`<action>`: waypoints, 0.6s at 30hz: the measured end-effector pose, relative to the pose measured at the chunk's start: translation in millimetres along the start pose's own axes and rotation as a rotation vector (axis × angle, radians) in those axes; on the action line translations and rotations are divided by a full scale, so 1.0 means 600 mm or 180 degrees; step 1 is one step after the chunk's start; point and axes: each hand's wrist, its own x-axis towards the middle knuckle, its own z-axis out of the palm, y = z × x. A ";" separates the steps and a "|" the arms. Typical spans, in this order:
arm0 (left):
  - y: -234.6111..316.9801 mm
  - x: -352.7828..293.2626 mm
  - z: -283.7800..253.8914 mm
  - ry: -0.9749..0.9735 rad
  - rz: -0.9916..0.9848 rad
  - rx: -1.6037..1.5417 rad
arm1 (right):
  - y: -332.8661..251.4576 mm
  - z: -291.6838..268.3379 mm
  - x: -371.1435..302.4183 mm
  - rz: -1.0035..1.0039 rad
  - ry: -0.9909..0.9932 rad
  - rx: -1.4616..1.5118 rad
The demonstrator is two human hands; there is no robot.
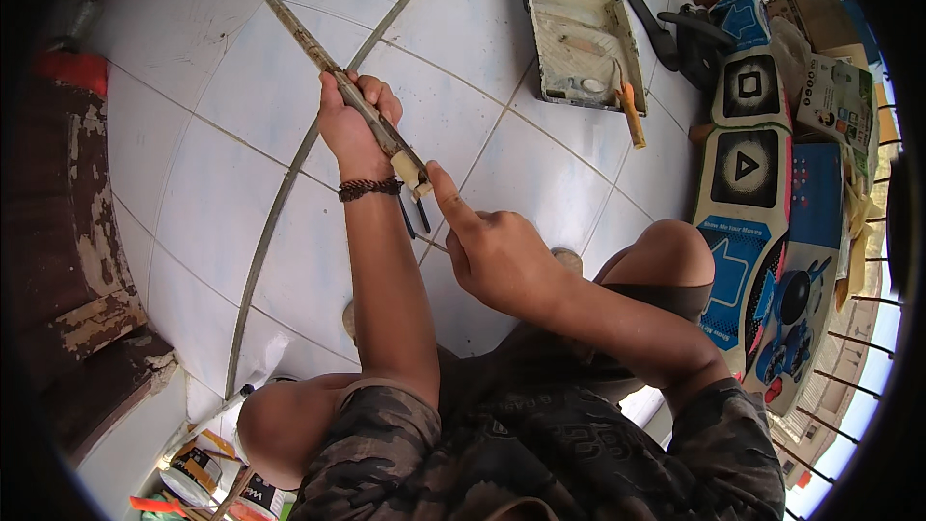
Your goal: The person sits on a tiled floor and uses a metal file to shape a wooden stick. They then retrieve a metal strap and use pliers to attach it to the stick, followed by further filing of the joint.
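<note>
My left hand [357, 121] is closed around a long, thin, worn stick [289, 24], which slants from the upper left down toward the middle. At its lower end sits a pale, block-like piece [407, 170], with two dark narrow strips [416, 218] hanging just below. My right hand [497, 256] has its index finger stretched out, the fingertip at or very close to the stick's lower end. The thumb is bent beneath that finger; the remaining fingers are mostly hidden behind the hand. Nothing shows in the right hand.
A paint-stained tray [535, 39] rests on the white tiled floor [463, 68], a brush with an orange handle [630, 116] over its edge. Dark sandals [694, 39] lie beside it. Boxes [748, 164] line the right, a peeling dark wooden piece [87, 232] the left. Tubs [193, 473] stand lower left.
</note>
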 end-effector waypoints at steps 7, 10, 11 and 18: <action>0.002 0.006 0.005 0.0051 0.0055 -0.0004 | -0.003 -0.002 0.012 0.0190 -0.0132 0.0021; -0.001 0.010 0.010 -0.0003 0.0010 -0.0011 | 0.007 -0.014 0.010 0.0087 -0.0123 0.0160; -0.003 0.007 0.005 -0.0028 0.0035 -0.0027 | 0.003 -0.004 0.018 0.0136 -0.0045 0.0138; -0.009 0.011 0.021 0.0041 0.0064 -0.0084 | 0.008 -0.028 0.020 -0.0084 -0.0143 0.0094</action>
